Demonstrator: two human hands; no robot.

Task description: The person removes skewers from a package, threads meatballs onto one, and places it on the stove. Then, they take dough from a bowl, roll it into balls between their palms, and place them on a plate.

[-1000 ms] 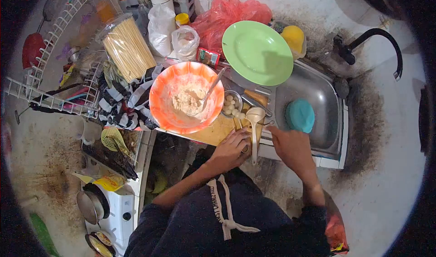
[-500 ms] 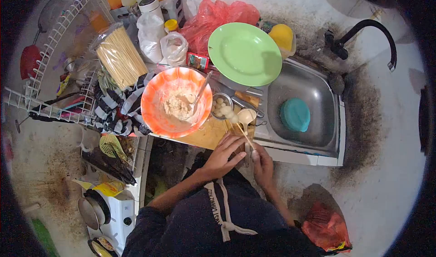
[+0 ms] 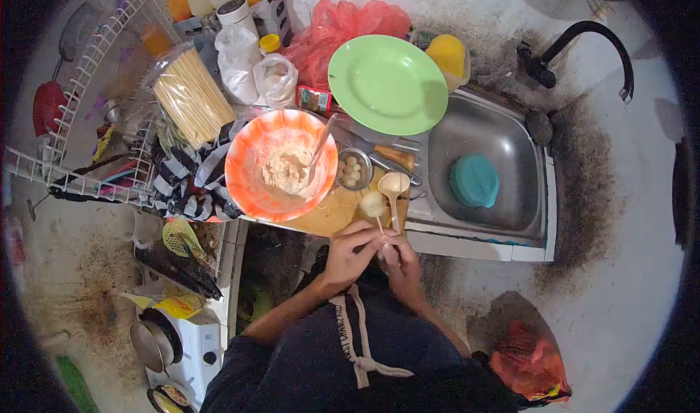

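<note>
Both hands meet low in front of my chest at the counter's edge. My right hand is closed around the lower end of a thin wooden skewer. Fingers of my left hand pinch the same stick beside it. A pale round dough-like ball sits at the skewer's upper end. Just right of it a ladle lies with its handle toward my hands. Beyond stands a small metal bowl of pale balls. To the left is an orange-and-white bowl with floury batter and a spoon.
A wooden board lies under the bowls. Behind are a green plate, a pack of skewers and a red plastic bag. The sink at right holds a turquoise container. A stove stands lower left.
The skewer has swung from slanting left to nearly upright, its end drawn closer to me. My left hand has gone from spread fingers to pinching the stick next to my right.
</note>
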